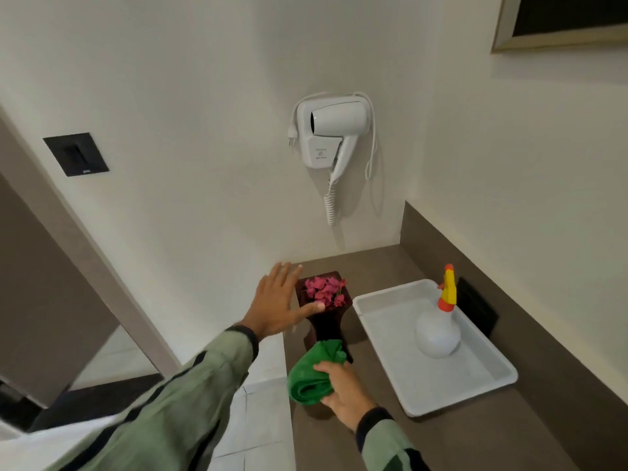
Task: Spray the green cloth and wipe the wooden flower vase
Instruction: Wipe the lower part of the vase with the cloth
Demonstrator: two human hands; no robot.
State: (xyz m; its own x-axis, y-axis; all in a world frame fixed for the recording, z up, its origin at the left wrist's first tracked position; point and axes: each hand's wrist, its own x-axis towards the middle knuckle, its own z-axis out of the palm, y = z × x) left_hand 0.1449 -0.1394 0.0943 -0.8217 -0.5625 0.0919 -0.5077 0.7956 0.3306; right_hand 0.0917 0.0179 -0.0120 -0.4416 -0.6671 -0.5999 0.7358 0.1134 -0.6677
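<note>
A dark wooden flower vase (328,326) with pink flowers (324,291) stands on the brown counter (458,436) near the wall corner. My left hand (277,305) is spread open just left of the vase's top, the thumb reaching over its rim; whether it touches is unclear. My right hand (343,390) grips a bunched green cloth (314,372) pressed against the vase's lower front, hiding its base. A white spray bottle (438,329) with a yellow and orange nozzle stands in a white tray (475,385) to the right.
A white hair dryer (331,134) hangs on the wall above the vase, its coiled cord dangling down. A black switch plate (76,154) sits on the wall at left. A dark object (477,309) stands behind the tray against the backsplash.
</note>
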